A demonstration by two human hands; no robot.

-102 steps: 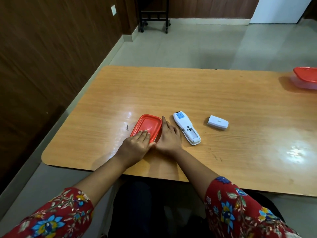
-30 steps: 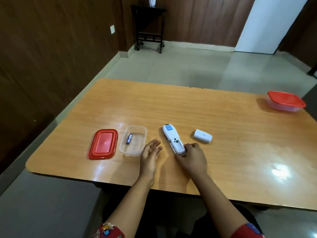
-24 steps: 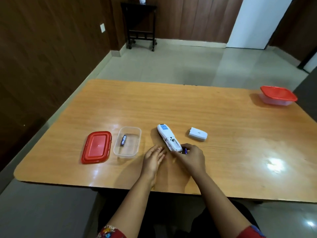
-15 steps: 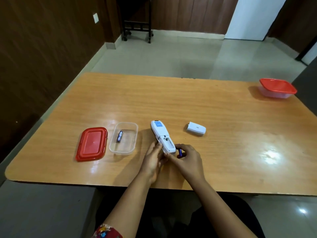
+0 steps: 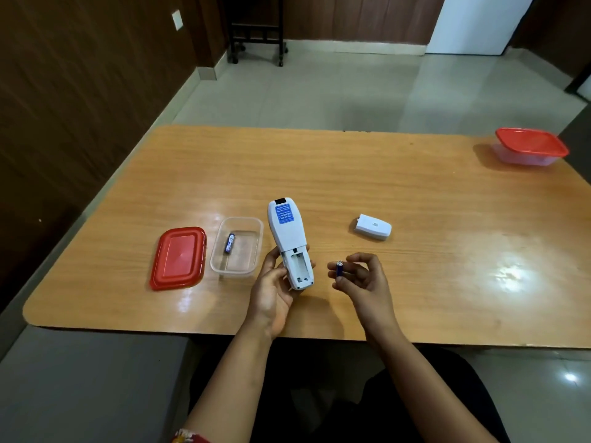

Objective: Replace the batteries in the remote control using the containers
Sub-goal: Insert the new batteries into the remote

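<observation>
Across the middle band of the frame lies the wooden worktop (image 5: 319,167), glossy and hard, so small round parts set on it will likely roll or slide. At upper right, near the worktop's far corner, stands a closed container with a red lid (image 5: 531,150), well apart from everything else; its contents cannot be made out. Left of centre lies a loose red lid (image 5: 178,258), flat, and just beside it an open clear container (image 5: 237,247) holding one battery (image 5: 230,243) on its floor. Thin plastic of this kind is probably light and will shift if nudged. At centre, the remote control (image 5: 289,243) is raised back-up, its compartment uncovered and apparently empty. It looks like a stiff, light plastic shell, best held by its long side edges near the lower end, as the left hand (image 5: 271,290) does now, fingers wrapped round the base. Right of centre, on the worktop, rests the detached battery cover (image 5: 372,226), small and thin, with clips that are probably fragile. At lower centre, the right hand (image 5: 364,281) pinches a second battery (image 5: 339,268) between thumb and fingertips. Smooth, dense and cylindrical, it probably slips easily; a grip across its barrel seems safest, leaving both ends free.
</observation>
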